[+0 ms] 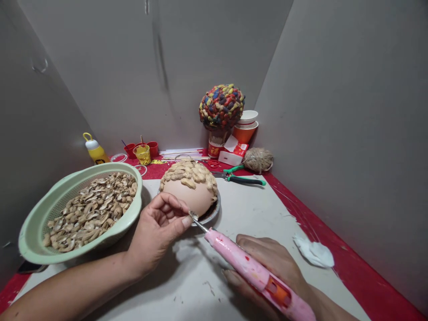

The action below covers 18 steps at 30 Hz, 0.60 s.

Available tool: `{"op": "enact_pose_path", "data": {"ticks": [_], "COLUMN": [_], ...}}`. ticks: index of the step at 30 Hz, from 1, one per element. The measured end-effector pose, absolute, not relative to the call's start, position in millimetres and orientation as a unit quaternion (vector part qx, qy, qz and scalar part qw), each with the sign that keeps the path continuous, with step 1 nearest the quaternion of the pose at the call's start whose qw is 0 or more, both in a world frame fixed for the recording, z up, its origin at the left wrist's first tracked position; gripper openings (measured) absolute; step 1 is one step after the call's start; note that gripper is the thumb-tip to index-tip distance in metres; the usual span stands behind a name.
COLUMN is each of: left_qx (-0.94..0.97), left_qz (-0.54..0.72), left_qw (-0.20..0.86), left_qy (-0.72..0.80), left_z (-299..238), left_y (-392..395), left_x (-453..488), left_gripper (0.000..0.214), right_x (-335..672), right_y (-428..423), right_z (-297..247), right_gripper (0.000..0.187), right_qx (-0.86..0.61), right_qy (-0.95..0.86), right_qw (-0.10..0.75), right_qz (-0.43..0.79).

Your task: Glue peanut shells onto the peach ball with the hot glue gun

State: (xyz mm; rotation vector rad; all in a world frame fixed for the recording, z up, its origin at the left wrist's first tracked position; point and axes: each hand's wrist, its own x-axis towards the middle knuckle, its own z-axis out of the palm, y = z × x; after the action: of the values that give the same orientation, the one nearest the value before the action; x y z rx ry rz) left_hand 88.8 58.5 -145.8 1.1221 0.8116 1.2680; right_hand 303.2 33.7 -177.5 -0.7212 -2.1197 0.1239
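Between the thumb and fingers of my left hand [160, 227] is a peanut shell [193, 216], pinched with its hollow side up. My right hand [270, 263] grips a pink hot glue gun [247, 263], whose metal nozzle meets the shell. Just beyond, a smooth beige ball [182, 194] rests in a shallow round metal dish [214, 213]. Peanut shells [189, 171] cover the ball's upper part and right side; its near face is bare. On the left stands a pale green colander [33, 240] holding many loose peanut shells [96, 209].
Behind the ball lie green-and-black pliers [245, 179], red scissors [212, 163] and a twine ball [258, 159]. A colourful shell-covered ball [222, 107] stands near paper cups [247, 127]. Paint cups [142, 154] and a yellow bottle [95, 149] are at the back left; crumpled tissue [313, 251] lies right.
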Motion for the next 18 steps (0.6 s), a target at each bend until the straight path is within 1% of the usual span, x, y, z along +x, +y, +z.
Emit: {"op": "enact_pose_path", "data": {"ticks": [4, 14, 18], "left_qx": [0.479, 0.48, 0.479], "left_qz": [0.548, 0.55, 0.551], "left_qw": [0.595, 0.598, 0.599], "left_qy": [0.341, 0.332, 0.33], "left_z": [-144.8, -144.2, -144.8], "left_y": [57.3, 57.1, 58.6], "left_x": [88.7, 87.2, 87.1], "left_gripper": [0.024, 0.025, 0.025], "right_x": [303.4, 303.4, 303.4], "right_y": [34.3, 35.5, 34.7], "right_z": [-177.0, -176.0, -176.5], "right_gripper": [0.025, 0.029, 0.029], "right_qx": [-0.294, -0.305, -0.313], "right_qy": [-0.856, -0.849, -0.853], "right_qw": [0.423, 0.43, 0.417], "right_qz": [0.043, 0.032, 0.019]}}
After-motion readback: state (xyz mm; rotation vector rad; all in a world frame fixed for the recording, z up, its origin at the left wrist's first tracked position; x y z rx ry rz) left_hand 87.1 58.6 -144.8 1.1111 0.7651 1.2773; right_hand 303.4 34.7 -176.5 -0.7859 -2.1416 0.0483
